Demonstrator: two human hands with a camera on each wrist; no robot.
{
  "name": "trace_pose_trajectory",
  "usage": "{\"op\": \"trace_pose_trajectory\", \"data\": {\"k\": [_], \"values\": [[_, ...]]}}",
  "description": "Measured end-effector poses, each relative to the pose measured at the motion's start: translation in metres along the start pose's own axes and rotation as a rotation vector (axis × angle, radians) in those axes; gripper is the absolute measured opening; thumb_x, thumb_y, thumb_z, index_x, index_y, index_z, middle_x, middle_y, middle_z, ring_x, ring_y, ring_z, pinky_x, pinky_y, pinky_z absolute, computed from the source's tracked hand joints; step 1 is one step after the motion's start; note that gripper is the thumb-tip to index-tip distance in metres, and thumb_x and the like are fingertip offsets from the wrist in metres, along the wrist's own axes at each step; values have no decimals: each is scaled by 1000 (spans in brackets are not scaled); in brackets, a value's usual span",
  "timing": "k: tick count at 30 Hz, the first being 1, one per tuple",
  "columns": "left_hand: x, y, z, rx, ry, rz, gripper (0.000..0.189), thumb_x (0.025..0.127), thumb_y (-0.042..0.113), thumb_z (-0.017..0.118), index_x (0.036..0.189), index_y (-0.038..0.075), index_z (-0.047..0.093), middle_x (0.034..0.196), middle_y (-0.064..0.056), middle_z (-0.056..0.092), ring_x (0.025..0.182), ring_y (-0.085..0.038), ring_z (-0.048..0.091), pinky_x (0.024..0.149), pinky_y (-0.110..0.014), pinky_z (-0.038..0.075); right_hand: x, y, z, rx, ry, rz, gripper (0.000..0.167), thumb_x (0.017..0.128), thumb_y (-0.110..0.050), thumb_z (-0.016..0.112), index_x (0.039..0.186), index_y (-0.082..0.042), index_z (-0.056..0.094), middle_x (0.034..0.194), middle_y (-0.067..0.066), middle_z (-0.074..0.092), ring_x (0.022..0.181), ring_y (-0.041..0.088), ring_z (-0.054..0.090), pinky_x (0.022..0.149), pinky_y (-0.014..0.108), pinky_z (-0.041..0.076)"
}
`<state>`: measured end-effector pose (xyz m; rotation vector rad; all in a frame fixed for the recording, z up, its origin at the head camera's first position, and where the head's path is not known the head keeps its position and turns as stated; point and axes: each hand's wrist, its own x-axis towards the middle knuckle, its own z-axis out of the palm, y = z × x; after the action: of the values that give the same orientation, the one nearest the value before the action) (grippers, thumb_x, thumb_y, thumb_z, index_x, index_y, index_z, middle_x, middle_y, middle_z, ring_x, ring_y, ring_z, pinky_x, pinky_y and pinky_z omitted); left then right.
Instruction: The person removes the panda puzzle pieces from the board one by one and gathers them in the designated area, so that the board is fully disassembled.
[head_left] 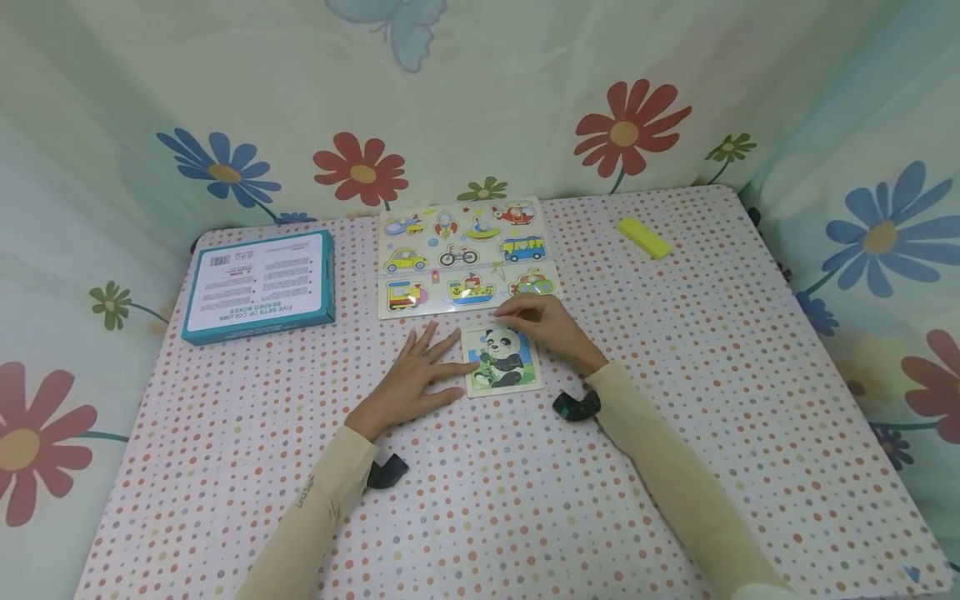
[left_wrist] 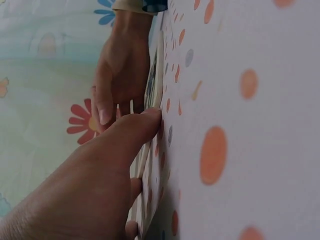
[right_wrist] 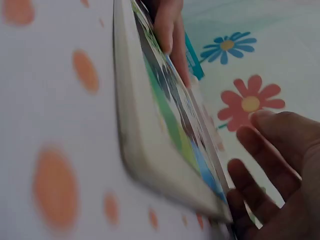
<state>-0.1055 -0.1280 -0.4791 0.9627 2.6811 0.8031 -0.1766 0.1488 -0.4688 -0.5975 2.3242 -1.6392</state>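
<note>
A small panda puzzle board (head_left: 504, 367) lies flat on the dotted tabletop, its picture facing up. My left hand (head_left: 408, 379) is spread at the board's left side, with a fingertip over its left edge and the thumb near the lower left corner. Over the upper right corner is my right hand (head_left: 551, 329), its fingers loosely bent. In the right wrist view the right hand (right_wrist: 280, 170) shows no piece between thumb and fingers, beside the thick pale rim of the panda board (right_wrist: 145, 145). Whether its lower fingers touch that rim, I cannot tell.
Just behind is a larger vehicle puzzle board (head_left: 442, 271). A teal-edged box (head_left: 258, 287) with a white printed face lies at the left. Toward the back right is a yellow block (head_left: 645, 238). Flowered cloth (head_left: 480, 100) hangs around the table.
</note>
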Motion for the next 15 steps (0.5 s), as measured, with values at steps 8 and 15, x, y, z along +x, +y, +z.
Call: {"op": "trace_pose_trajectory", "data": {"k": [8, 15], "values": [[1, -2, 0, 10, -10, 13, 43, 95, 53, 50, 136, 40, 52, 160, 1, 17, 147, -32, -7, 117, -55, -5, 9, 2, 11, -209, -126, -144, 17, 89, -14, 68, 104, -8, 75, 114, 6, 66, 114, 23, 54, 115, 46, 23], [1, -2, 0, -3, -11, 6, 43, 95, 51, 52, 136, 39, 52, 160, 4, 17, 147, -32, -6, 117, -56, -5, 11, 3, 15, -337, -152, -226, 15, 88, -14, 69, 101, -11, 76, 115, 7, 63, 112, 25, 48, 107, 49, 29]]}}
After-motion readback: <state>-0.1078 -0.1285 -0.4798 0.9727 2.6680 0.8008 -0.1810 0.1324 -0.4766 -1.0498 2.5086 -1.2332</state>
